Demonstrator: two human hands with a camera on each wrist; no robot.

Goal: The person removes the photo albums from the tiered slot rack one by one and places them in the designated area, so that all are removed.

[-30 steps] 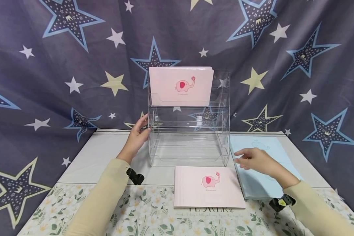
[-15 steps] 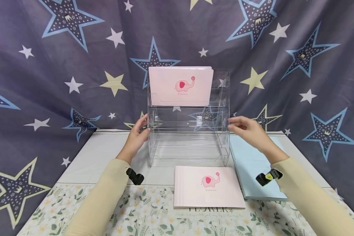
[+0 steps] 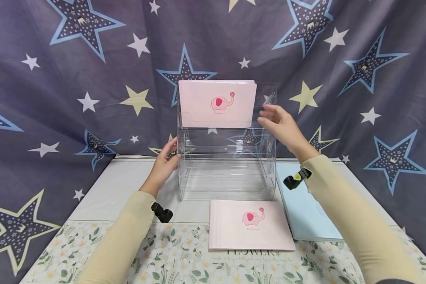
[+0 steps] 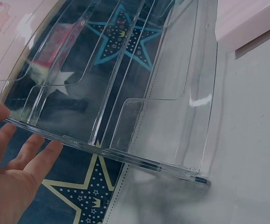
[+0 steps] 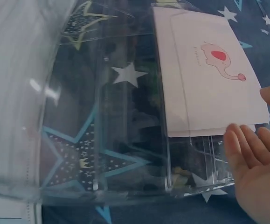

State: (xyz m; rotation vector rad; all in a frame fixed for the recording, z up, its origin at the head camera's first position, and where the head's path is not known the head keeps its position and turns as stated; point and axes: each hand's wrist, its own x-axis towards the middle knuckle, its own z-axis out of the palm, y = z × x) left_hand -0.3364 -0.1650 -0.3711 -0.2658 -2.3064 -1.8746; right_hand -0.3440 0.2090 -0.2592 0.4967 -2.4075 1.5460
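A clear acrylic tiered display rack (image 3: 227, 185) stands upright on the table. Its top tier holds pink elephant-print booklets (image 3: 198, 102), set toward the left with a gap at the right. My left hand (image 3: 163, 163) rests its fingertips against the rack's left side panel, fingers loosely extended, as the left wrist view shows. Up at the right end of the top tier is my right hand (image 3: 284, 128), thumb apart from the fingers and nothing held. In the right wrist view its fingertips (image 5: 232, 133) come close to the booklets' right edge. The lower tiers hold nothing.
In front of the rack lies a stack of pink elephant booklets (image 3: 230, 232). Light blue booklets (image 3: 305, 221) lie to its right, partly behind the right forearm. A floral cloth (image 3: 177, 256) covers the table's front, and a star-patterned curtain (image 3: 113, 79) hangs behind.
My right hand has risen from over the blue booklets, along the rack's right side, to the top tier beside the pink booklets. The left hand has stayed at the rack's left side.
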